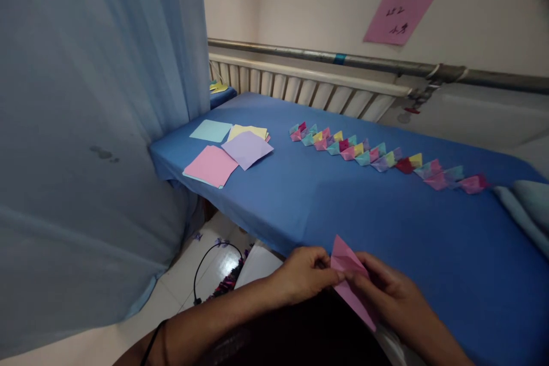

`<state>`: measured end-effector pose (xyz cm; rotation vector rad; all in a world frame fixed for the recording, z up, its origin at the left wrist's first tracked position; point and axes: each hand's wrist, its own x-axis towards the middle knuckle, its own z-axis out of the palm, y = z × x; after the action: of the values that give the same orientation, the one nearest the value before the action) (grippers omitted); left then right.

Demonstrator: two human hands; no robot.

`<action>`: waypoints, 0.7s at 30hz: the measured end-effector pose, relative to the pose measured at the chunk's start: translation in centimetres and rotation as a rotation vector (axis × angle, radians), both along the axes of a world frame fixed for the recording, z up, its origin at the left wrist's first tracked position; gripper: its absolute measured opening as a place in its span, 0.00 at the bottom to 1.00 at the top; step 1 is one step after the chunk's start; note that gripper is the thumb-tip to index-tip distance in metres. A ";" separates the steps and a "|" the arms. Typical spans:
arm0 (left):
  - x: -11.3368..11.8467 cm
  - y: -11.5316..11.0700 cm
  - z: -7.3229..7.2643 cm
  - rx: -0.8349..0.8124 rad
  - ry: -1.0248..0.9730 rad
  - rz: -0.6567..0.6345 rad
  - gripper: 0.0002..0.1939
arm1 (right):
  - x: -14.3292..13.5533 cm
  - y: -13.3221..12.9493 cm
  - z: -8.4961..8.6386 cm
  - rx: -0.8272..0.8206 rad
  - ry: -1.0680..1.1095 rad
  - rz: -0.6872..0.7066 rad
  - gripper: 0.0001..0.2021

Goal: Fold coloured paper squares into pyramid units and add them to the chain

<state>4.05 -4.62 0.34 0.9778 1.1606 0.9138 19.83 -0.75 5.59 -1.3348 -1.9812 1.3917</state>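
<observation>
A partly folded sheet of pink paper [352,294] is held between my two hands, over the near edge of the blue-covered table [283,206]. My left hand [306,274] pinches its left edge with thumb and bent fingers. On the right side, my right hand [386,286] grips the paper, with the thumb in front and the fingers partly hidden behind it. Farther back on the cloth lie small folded paper pieces [358,151] in several colours, set out in a long double row. Flat sheets lie to the left: a pink stack [210,166], a lavender sheet [247,150], yellow sheets [246,131] and light blue paper [210,130].
A blue curtain [98,126] hangs along the left side. Behind the table run a white radiator [295,81] and a metal pipe [369,60]. A pink note [401,14] is on the wall. Bunched cloth [529,206] lies at the right edge, and a black cable [195,274] is on the floor.
</observation>
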 end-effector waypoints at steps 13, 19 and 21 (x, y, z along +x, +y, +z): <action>0.2 0.1 -0.4 0.009 0.051 0.013 0.14 | 0.3 0.2 -0.8 0.042 -0.037 0.012 0.12; 0.1 0.1 0.0 -0.033 -0.005 0.016 0.13 | 0.0 0.2 -0.5 0.050 -0.041 0.022 0.12; 0.1 0.1 0.0 -0.020 0.003 0.021 0.13 | 0.1 0.2 -0.6 0.062 -0.036 0.020 0.12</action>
<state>4.11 -4.51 0.36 0.9522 1.1825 0.9164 19.95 -0.58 5.00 -1.3255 -2.0491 1.3126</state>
